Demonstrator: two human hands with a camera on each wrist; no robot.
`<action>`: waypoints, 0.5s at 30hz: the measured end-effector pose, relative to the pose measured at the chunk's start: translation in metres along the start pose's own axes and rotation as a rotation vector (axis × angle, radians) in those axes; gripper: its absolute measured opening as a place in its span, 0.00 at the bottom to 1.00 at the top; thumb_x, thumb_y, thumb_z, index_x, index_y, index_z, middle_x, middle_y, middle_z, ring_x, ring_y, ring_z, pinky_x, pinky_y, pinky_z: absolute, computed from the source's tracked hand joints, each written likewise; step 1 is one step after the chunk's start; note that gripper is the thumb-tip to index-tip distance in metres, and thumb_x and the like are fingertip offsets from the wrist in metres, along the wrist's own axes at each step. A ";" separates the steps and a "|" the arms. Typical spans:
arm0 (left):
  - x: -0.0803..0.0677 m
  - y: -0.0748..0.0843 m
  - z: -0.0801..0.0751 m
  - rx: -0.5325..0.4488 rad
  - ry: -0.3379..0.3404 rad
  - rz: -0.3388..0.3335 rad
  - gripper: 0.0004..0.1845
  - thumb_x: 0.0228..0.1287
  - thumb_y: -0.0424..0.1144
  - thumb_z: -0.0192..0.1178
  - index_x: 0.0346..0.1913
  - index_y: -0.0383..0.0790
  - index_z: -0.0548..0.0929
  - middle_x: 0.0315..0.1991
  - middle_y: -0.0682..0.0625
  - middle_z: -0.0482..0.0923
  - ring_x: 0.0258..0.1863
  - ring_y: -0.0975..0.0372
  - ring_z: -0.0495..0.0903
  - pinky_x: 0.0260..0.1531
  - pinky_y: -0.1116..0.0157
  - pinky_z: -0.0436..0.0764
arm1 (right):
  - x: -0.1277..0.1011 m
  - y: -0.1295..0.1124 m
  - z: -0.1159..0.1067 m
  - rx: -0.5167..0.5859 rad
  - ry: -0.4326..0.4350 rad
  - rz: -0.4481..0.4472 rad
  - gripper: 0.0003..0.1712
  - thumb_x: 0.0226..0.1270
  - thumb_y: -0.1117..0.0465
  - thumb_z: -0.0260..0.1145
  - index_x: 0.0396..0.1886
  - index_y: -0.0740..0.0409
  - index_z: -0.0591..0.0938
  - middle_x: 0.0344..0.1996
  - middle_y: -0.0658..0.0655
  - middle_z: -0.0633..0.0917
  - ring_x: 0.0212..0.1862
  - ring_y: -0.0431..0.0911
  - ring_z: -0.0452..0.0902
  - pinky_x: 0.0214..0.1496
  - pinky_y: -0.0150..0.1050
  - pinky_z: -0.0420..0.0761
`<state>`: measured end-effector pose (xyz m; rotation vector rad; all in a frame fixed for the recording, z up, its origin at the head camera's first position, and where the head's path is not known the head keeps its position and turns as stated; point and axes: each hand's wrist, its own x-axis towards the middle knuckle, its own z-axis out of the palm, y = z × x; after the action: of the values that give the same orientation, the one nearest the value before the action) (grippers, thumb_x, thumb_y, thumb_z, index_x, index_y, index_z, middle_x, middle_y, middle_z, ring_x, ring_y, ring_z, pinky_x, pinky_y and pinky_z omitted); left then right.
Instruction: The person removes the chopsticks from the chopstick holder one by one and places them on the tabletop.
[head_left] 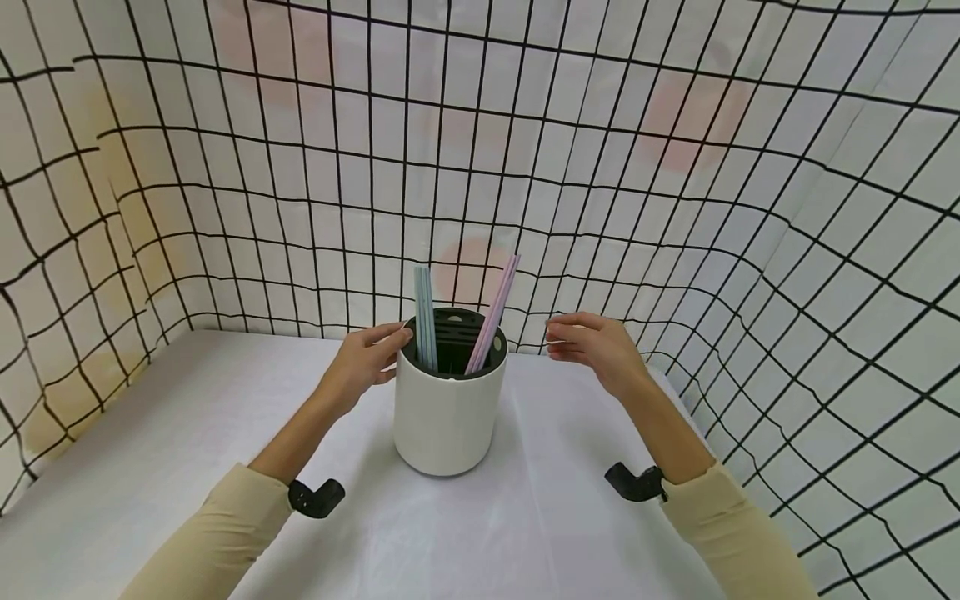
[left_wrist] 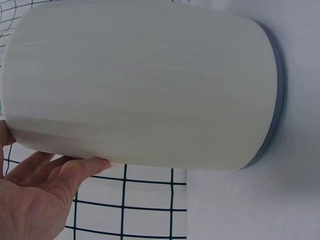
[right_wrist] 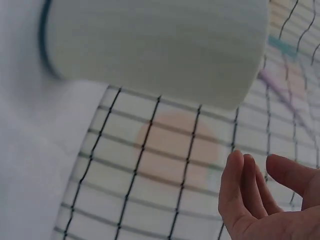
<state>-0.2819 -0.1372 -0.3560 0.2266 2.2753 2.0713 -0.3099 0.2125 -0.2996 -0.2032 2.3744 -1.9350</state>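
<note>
A white cup (head_left: 445, 417) stands upright near the middle of the desk (head_left: 180, 467), which is covered in a white cloth. The cup is round and tall, with a dark insert (head_left: 454, 327) set into its mouth; the insert shows slots at the back. Two sets of sticks stand in it. Blue sticks (head_left: 424, 315) stand nearly upright at the left side of the mouth, pressed close together. Pink sticks (head_left: 495, 310) lean to the right, their lower ends inside the cup and their tops well above the rim on the right side.

The left hand (head_left: 367, 358) rests against the cup's upper left side, fingers fairly straight and spread lightly along the wall, with the fingertips at the rim beside the blue sticks. The left wrist view shows the cup's wall (left_wrist: 145, 85) filling the frame and the thumb (left_wrist: 82, 167) lying along its edge; the palm is open rather than wrapped round.

The right hand (head_left: 596, 343) hovers to the right of the cup, apart from it, near the level of the rim. Its fingers are loosely bent and point toward the pink sticks, holding nothing. In the right wrist view the fingers (right_wrist: 250, 185) hang relaxed and slightly apart, with the cup (right_wrist: 160, 45) above them, blurred.

A grid-patterned sheet (head_left: 675, 208) walls in the desk behind and at both sides.
</note>
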 end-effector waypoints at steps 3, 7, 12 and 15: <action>0.000 0.000 0.000 0.001 -0.003 0.003 0.33 0.76 0.51 0.58 0.75 0.36 0.68 0.74 0.40 0.68 0.73 0.47 0.69 0.65 0.51 0.76 | -0.002 -0.015 0.020 0.027 -0.034 -0.046 0.22 0.71 0.60 0.69 0.58 0.71 0.80 0.41 0.56 0.88 0.41 0.46 0.89 0.52 0.39 0.89; 0.001 0.000 0.000 -0.010 -0.004 0.012 0.33 0.76 0.50 0.58 0.75 0.36 0.68 0.73 0.40 0.68 0.72 0.47 0.69 0.64 0.51 0.76 | -0.004 -0.026 0.041 0.055 -0.078 -0.082 0.21 0.72 0.62 0.68 0.57 0.72 0.80 0.44 0.61 0.88 0.42 0.47 0.89 0.53 0.39 0.88; 0.000 0.000 0.000 -0.021 -0.011 0.015 0.32 0.76 0.49 0.58 0.75 0.35 0.68 0.74 0.39 0.68 0.72 0.47 0.69 0.65 0.51 0.76 | -0.002 -0.026 0.056 0.029 -0.100 -0.068 0.18 0.71 0.62 0.68 0.55 0.68 0.81 0.50 0.63 0.86 0.45 0.48 0.88 0.58 0.41 0.86; 0.000 0.000 0.000 -0.021 -0.012 0.012 0.32 0.76 0.50 0.58 0.75 0.35 0.68 0.74 0.40 0.67 0.73 0.47 0.68 0.65 0.51 0.76 | -0.002 -0.022 0.060 -0.028 -0.099 -0.060 0.17 0.70 0.60 0.70 0.53 0.64 0.82 0.52 0.61 0.87 0.49 0.50 0.88 0.67 0.47 0.81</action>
<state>-0.2822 -0.1370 -0.3560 0.2510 2.2505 2.0923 -0.2981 0.1502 -0.2905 -0.3679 2.3589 -1.8704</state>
